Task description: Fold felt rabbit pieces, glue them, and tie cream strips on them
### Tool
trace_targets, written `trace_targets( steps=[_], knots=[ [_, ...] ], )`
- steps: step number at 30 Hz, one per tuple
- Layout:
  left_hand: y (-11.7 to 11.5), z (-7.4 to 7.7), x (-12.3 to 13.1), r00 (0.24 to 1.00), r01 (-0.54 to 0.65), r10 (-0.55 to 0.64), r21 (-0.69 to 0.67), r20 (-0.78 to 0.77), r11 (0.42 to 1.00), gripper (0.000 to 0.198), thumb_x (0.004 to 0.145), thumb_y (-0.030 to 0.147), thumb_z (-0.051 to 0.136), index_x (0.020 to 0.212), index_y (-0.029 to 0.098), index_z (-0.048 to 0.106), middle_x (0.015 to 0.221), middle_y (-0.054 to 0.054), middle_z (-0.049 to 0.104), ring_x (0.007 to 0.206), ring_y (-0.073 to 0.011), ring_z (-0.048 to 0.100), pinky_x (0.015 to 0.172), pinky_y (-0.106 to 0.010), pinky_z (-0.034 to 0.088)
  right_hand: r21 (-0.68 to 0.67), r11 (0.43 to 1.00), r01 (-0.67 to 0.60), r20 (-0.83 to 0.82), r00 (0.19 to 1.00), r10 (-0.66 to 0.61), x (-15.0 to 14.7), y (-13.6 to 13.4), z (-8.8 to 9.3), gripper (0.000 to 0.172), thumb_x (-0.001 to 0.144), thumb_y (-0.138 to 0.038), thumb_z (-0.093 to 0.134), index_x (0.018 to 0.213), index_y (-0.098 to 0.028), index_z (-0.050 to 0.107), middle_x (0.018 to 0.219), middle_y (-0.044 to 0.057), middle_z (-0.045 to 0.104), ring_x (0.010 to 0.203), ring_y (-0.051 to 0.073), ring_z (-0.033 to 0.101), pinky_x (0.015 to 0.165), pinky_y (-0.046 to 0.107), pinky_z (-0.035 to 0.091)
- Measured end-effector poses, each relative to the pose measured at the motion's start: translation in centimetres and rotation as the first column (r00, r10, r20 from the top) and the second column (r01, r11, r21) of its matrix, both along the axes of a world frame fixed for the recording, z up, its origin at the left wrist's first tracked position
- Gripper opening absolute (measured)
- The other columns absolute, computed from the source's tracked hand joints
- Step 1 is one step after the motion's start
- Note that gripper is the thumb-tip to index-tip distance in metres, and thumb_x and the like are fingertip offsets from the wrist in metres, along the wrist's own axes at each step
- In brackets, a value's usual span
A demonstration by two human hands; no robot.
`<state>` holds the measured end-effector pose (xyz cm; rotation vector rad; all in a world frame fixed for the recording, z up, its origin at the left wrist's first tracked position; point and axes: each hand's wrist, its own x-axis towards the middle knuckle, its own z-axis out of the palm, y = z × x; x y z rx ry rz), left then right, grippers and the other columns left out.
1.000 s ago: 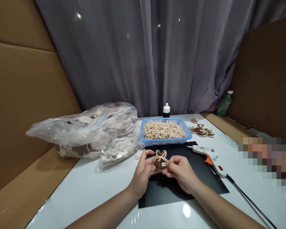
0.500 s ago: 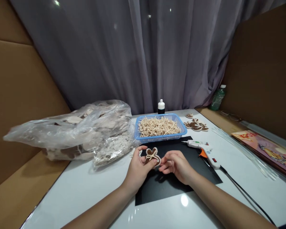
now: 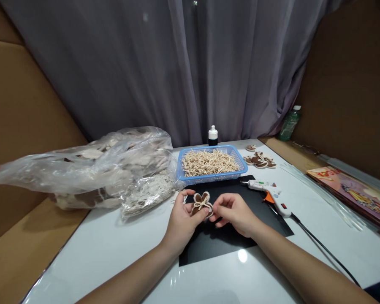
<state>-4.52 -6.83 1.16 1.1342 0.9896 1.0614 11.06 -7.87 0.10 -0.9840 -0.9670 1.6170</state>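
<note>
A small brown bunny-head felt piece (image 3: pixel 196 209) with fuzzy cream edging and a cream cord bow is held upright above a black mat (image 3: pixel 193 253). My left hand (image 3: pixel 184 219) is closed on its left side, thumb across the lower front. At the lower right edge, my right hand (image 3: pixel 236 213) pinches the piece with thumb and forefinger; exactly what the fingertips grip there is too small to tell. To the right, a white hot glue gun (image 3: pixel 272 197) with an orange trigger lies partly on the mat.
Behind the hands stands a blue basket (image 3: pixel 212 179) of cream cord bows, with a white-capped bottle (image 3: pixel 213 137) beyond. Several finished felt pieces (image 3: pixel 260 159) lie to its right. Plastic bags (image 3: pixel 91 169) fill the left; clear glue sticks (image 3: pixel 323 198) and a colourful book (image 3: pixel 351 190) lie right.
My right fingers have closed in slightly at the felt piece's right edge. The left hand keeps its hold. The whole view has shifted a little.
</note>
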Motion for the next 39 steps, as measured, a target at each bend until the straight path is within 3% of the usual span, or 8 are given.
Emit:
trace_targets(
  steps=[14,21,25,31,36,39],
  knots=[
    [-0.22,-0.04,0.09,1.0,0.013,-0.013,0.003,-0.014,1.0,0.05,0.065,0.021,0.072,0.101,0.023,0.037,0.068,0.003,0.067,0.055,-0.0104,0.06,0.057,-0.022,0.047,0.002,1.0,0.027,0.044,0.999,-0.028,-0.52,-0.32,-0.33,0.028,0.059,-0.034,0.075,0.062,-0.014,0.054,0.056,0.0,0.064,0.055,0.013,0.066,0.046,0.02,0.052],
    [-0.08,-0.05,0.07,1.0,0.005,-0.005,-0.019,0.001,1.0,0.064,0.064,0.026,0.074,0.116,0.021,0.037,0.072,0.001,0.069,0.066,-0.0144,0.065,0.067,-0.026,0.05,0.025,0.999,-0.031,0.061,0.998,0.03,-0.13,-0.24,-0.1,0.029,0.065,-0.038,0.072,0.068,-0.014,0.057,0.061,0.0,0.063,0.058,0.013,0.065,0.046,0.019,0.052],
    [-0.16,0.33,0.19,0.998,0.04,-0.038,-0.052,0.049,0.998,0.059,0.069,0.032,0.07,0.116,0.022,0.036,0.081,-0.003,0.071,0.073,-0.0166,0.067,0.073,-0.029,0.05,0.053,0.999,-0.009,0.062,0.998,0.006,-0.11,-0.17,-0.17,0.029,0.066,-0.039,0.07,0.068,-0.014,0.055,0.056,-0.003,0.058,0.052,0.011,0.061,0.043,0.018,0.051],
    [0.05,0.17,-0.08,0.993,0.038,-0.032,0.051,-0.116,0.998,0.046,0.075,0.034,0.064,0.109,0.022,0.036,0.067,0.001,0.069,0.058,-0.0129,0.063,0.049,-0.018,0.041,0.019,0.999,-0.03,0.013,0.999,0.03,-0.19,-0.32,-0.35,0.025,0.068,-0.037,0.067,0.068,-0.015,0.054,0.064,-0.003,0.058,0.053,0.01,0.06,0.041,0.019,0.051],
    [0.37,-0.19,-0.58,0.989,0.055,-0.033,0.155,-0.143,0.986,0.044,0.074,0.03,0.066,0.105,0.024,0.035,0.062,0.005,0.065,0.059,-0.0115,0.062,0.059,-0.02,0.044,0.053,0.988,-0.144,0.035,0.989,0.142,0.04,-0.55,-0.35,0.028,0.07,-0.04,0.067,0.077,-0.014,0.061,0.073,0.001,0.06,0.06,0.012,0.062,0.043,0.018,0.052],
    [0.17,0.04,-0.32,0.99,0.049,-0.029,0.145,-0.136,0.988,0.038,0.076,0.032,0.063,0.102,0.024,0.036,0.058,0.006,0.063,0.052,-0.0097,0.058,0.051,-0.017,0.042,0.094,0.983,-0.16,0.023,0.987,0.159,-0.08,-0.74,-0.28,0.029,0.071,-0.041,0.067,0.075,-0.013,0.058,0.07,-0.001,0.058,0.057,0.009,0.059,0.043,0.018,0.053]
  ],
)
